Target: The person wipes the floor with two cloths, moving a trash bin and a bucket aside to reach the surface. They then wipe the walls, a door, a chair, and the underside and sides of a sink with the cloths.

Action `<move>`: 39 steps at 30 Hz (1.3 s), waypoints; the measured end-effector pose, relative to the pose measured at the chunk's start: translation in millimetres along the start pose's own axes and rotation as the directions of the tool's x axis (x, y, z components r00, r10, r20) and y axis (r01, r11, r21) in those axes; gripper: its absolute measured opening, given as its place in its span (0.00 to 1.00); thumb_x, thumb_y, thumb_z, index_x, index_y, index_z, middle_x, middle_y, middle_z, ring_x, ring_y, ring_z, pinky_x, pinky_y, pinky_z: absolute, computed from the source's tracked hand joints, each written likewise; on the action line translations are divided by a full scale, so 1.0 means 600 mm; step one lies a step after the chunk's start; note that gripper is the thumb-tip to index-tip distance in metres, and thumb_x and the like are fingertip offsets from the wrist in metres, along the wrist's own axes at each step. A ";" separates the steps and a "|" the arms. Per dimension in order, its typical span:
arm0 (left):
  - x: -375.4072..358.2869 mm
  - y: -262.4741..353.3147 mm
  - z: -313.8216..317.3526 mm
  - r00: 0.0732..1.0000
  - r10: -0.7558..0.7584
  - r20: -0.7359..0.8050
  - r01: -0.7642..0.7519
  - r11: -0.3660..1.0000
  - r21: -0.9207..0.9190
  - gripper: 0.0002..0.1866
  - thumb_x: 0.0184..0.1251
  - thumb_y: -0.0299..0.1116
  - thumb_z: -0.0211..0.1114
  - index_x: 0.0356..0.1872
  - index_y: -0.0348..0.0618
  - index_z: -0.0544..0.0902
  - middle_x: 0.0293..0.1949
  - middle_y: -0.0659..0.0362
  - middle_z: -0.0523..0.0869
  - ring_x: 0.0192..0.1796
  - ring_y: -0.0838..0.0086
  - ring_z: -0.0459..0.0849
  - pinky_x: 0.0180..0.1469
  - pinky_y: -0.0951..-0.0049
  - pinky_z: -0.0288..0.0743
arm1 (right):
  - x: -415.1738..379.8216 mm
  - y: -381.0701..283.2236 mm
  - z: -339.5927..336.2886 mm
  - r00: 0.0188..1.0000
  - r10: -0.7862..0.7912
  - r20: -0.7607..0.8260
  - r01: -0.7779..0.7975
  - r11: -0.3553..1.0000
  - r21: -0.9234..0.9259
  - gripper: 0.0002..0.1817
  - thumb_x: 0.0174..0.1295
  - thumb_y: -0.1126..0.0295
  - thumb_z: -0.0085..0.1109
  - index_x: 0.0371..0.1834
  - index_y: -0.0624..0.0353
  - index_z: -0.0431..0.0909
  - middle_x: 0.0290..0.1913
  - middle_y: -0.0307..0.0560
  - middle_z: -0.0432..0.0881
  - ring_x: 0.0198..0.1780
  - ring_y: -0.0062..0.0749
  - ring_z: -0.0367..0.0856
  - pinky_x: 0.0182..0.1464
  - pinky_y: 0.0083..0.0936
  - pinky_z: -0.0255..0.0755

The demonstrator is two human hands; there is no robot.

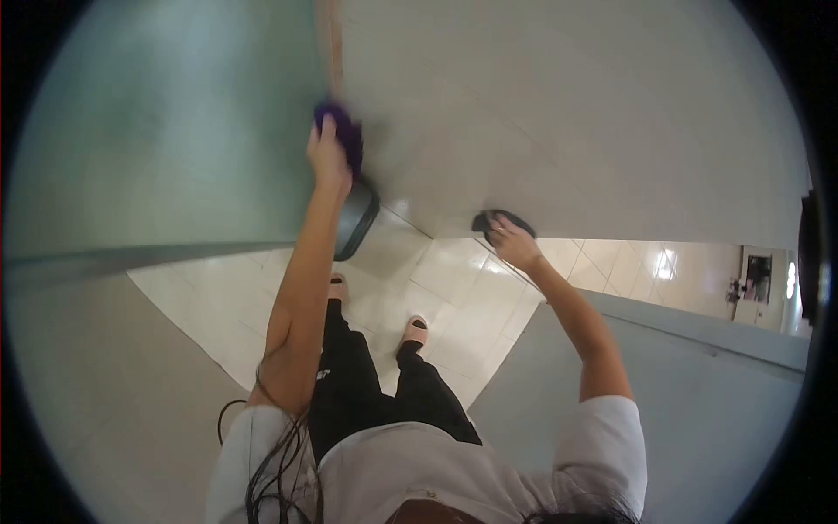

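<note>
My left hand [328,162] is closed around a bunched purple cloth [349,144], held up along the seam where a greenish panel [157,131] meets a pale panel [567,113]. Both hand and cloth are slightly blurred. Over to the right, my right hand [513,243] has its fingers curled on a dark, rounded object [499,220] at the lower edge of the pale panel; I cannot tell its kind. Just below the purple cloth, a dark-rimmed grey container [358,218] is partly covered by my left forearm.
Glossy floor tiles [454,271] run under my feet, which wear pink open-toed slippers [416,330]. A grey-blue panel [646,375] rises at the right, close to my right arm. Dark cords or strands [284,454] hang by my left sleeve.
</note>
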State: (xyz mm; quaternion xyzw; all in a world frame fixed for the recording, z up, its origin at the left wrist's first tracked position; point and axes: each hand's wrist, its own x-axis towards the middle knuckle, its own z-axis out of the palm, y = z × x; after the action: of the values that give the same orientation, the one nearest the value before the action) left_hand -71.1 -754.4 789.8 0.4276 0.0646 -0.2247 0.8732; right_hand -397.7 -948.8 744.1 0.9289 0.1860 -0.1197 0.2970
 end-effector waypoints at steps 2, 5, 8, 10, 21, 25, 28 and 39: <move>0.004 -0.003 0.103 0.945 0.324 -0.041 -0.316 0.939 0.135 0.22 0.70 0.36 0.53 0.60 0.35 0.67 0.54 0.50 0.75 0.54 0.64 0.75 0.56 0.65 0.68 | -0.073 -0.002 -0.042 0.999 0.039 -0.027 -0.035 0.988 0.148 0.17 0.52 0.67 0.51 0.43 0.57 0.81 0.52 0.38 0.78 0.63 0.39 0.65 0.66 0.40 0.53; -0.103 -0.087 0.223 0.605 0.796 0.000 -0.720 0.547 0.428 0.25 0.69 0.36 0.54 0.62 0.30 0.64 0.60 0.42 0.70 0.61 0.55 0.69 0.65 0.60 0.56 | -0.165 0.000 -0.112 0.931 0.326 -0.164 -0.257 0.905 0.339 0.15 0.50 0.72 0.53 0.42 0.54 0.81 0.49 0.38 0.79 0.57 0.38 0.69 0.59 0.37 0.57; -0.276 -0.196 0.291 0.523 0.823 0.222 -0.780 0.358 0.513 0.23 0.65 0.30 0.56 0.58 0.28 0.68 0.58 0.37 0.70 0.61 0.48 0.68 0.63 0.57 0.58 | -0.243 -0.001 -0.143 0.544 0.804 -0.240 -0.571 0.564 0.597 0.20 0.45 0.83 0.53 0.41 0.49 0.81 0.46 0.39 0.81 0.54 0.38 0.71 0.57 0.36 0.55; -0.358 -0.251 0.285 0.531 0.713 0.457 -0.827 0.320 0.462 0.21 0.60 0.25 0.59 0.54 0.28 0.71 0.52 0.37 0.73 0.55 0.45 0.71 0.58 0.55 0.64 | -0.286 0.011 -0.138 0.256 0.954 -0.156 -0.530 0.273 0.803 0.18 0.50 0.85 0.49 0.42 0.56 0.80 0.45 0.44 0.82 0.50 0.39 0.75 0.57 0.33 0.60; -0.469 -0.180 0.134 0.931 0.217 0.295 -0.362 0.662 0.656 0.23 0.72 0.37 0.50 0.59 0.30 0.69 0.56 0.46 0.76 0.58 0.62 0.74 0.61 0.69 0.63 | -0.359 0.101 -0.179 0.259 0.857 0.445 0.875 -0.404 0.268 0.23 0.62 0.74 0.48 0.63 0.61 0.64 0.56 0.52 0.74 0.49 0.38 0.78 0.49 0.30 0.76; -0.450 -0.066 0.192 0.838 0.408 0.363 -0.542 0.539 0.645 0.23 0.72 0.37 0.51 0.60 0.30 0.68 0.55 0.45 0.76 0.56 0.63 0.75 0.60 0.68 0.64 | -0.287 0.251 -0.364 -0.216 0.971 0.101 0.843 0.133 0.522 0.17 0.59 0.77 0.48 0.51 0.60 0.76 0.51 0.49 0.78 0.50 0.34 0.76 0.54 0.29 0.67; -0.470 0.022 0.259 0.684 0.573 0.452 -0.721 0.435 0.539 0.23 0.72 0.36 0.50 0.61 0.29 0.66 0.57 0.47 0.74 0.56 0.66 0.74 0.60 0.70 0.65 | -0.226 0.243 -0.403 -0.578 0.770 -0.272 0.166 0.437 0.884 0.15 0.59 0.73 0.49 0.49 0.58 0.77 0.50 0.53 0.78 0.55 0.44 0.72 0.62 0.36 0.56; -0.566 0.135 0.578 -0.024 0.825 0.565 -0.994 0.043 -0.104 0.19 0.69 0.31 0.54 0.57 0.29 0.71 0.52 0.50 0.78 0.53 0.65 0.76 0.58 0.70 0.67 | -0.066 0.033 -0.154 -0.616 0.756 0.220 0.230 -0.095 0.969 0.14 0.59 0.78 0.45 0.44 0.61 0.79 0.49 0.53 0.78 0.51 0.43 0.75 0.59 0.33 0.58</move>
State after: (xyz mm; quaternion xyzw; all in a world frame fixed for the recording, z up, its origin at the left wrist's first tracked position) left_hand -365.2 -865.6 1168.6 0.4252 -0.4984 0.3161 0.6862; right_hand -414.9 -919.8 840.8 0.5021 -0.4042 0.6850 -0.3394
